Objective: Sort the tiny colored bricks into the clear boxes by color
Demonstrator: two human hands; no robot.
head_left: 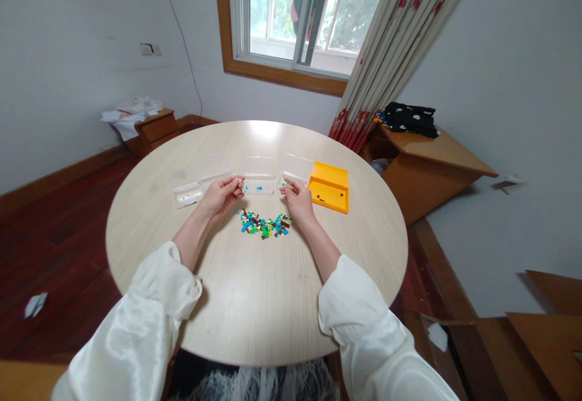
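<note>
My left hand (221, 197) is closed in a pinch on a small pale-yellow building brick (240, 181), between two clear boxes. My right hand (298, 199) has its fingers pressed together at the near side of a clear box (297, 176) with green bits in it; whatever they hold is hidden. A loose pile of tiny building bricks (265, 225) in blue, green, brown and yellow lies between my wrists. The middle clear box (266, 184) contains a few blue bricks. Yellowish bits lie in the left clear box (188, 196), and a yellow box (334, 185) holds a few dark bricks.
Everything stands on a round pale wooden table (259, 304). Open clear lids tilt back behind the boxes. A wooden cabinet (436, 164) with black cloth is at the right, a small drawer unit (157, 127) at the left, and a curtain (386, 49) hangs behind.
</note>
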